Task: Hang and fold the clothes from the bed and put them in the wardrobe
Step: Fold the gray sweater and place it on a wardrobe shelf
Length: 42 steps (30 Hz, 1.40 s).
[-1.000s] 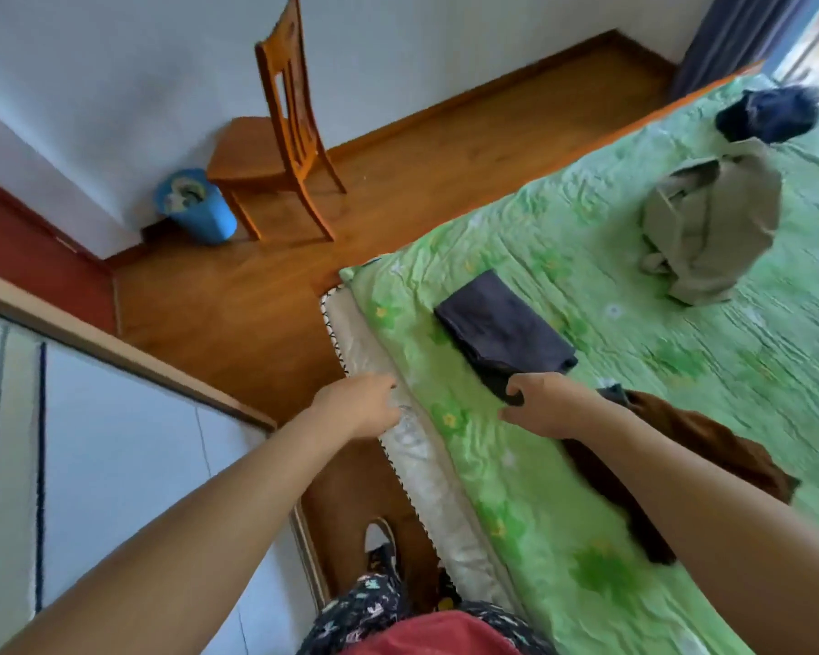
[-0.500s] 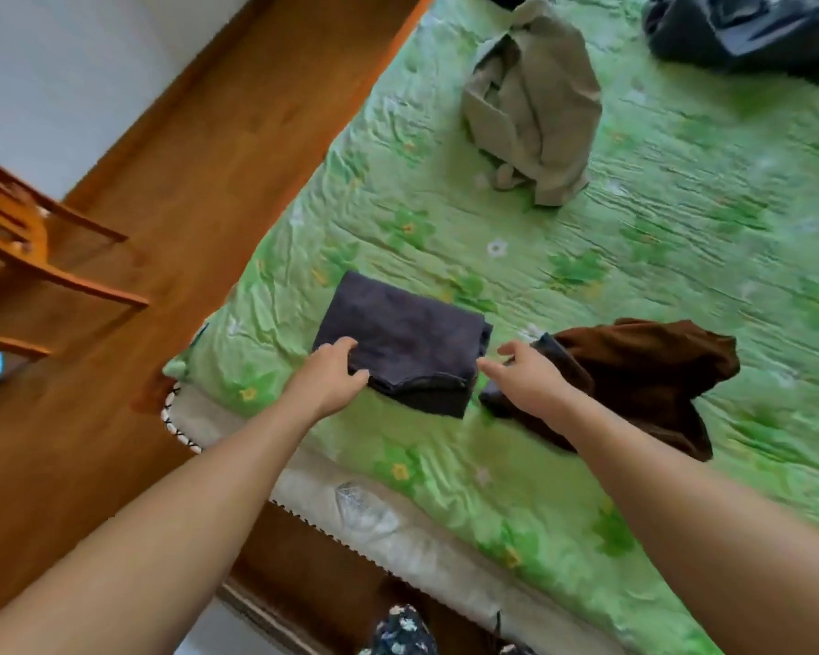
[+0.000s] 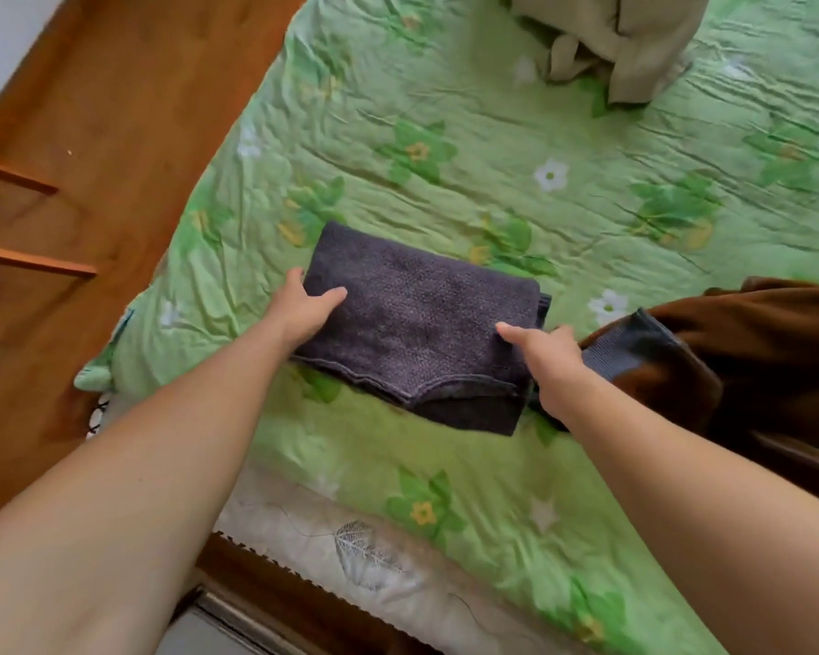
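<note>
A folded dark grey knit garment (image 3: 422,323) lies near the foot corner of the bed with the green flowered sheet (image 3: 492,172). My left hand (image 3: 303,314) grips its left edge, thumb on top and fingers tucked under. My right hand (image 3: 547,356) grips its right edge the same way. The garment's near edge sags a little above the sheet. A crumpled brown garment with a grey ribbed cuff (image 3: 752,342) lies just right of my right hand. A beige garment (image 3: 634,40) sits bunched at the far side of the bed.
A wooden floor (image 3: 114,111) runs along the left of the bed, with a wooden chair's rungs (image 3: 29,262) at the left edge. The white mattress edge (image 3: 351,550) shows below the sheet, close to my body.
The view has swung from the floor and chair onto the bed and drawn closer. Both hands have moved from in front of the grey garment onto its two sides and taken hold.
</note>
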Each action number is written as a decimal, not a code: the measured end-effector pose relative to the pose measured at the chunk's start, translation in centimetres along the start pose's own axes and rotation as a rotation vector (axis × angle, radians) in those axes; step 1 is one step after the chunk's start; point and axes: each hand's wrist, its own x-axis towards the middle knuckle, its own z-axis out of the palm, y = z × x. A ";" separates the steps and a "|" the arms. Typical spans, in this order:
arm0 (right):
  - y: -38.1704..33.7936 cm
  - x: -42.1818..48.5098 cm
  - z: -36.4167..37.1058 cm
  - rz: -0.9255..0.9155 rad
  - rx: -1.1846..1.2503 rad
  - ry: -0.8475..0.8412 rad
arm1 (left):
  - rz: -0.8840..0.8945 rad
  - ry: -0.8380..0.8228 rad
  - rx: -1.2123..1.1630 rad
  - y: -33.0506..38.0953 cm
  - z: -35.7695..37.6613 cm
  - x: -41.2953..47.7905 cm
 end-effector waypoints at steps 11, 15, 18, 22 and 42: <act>0.2 -1.6 -0.4 -0.084 0.250 -0.188 | -0.104 -0.158 -0.260 1.2 -1.0 -1.4; -1.0 -4.4 -3.5 -0.221 0.154 -0.245 | -0.084 -0.110 -0.289 1.8 -2.6 -5.9; -2.9 -7.6 -6.4 -0.273 0.162 -0.363 | -0.091 -0.098 -0.325 2.4 -4.4 -10.4; -5.5 -13.7 -9.3 -0.305 0.099 -0.563 | -0.116 0.007 -0.380 2.9 -6.6 -18.5; -2.5 -40.2 -3.3 -0.891 -0.944 -0.913 | -0.421 0.638 -0.780 -9.0 -2.6 -60.0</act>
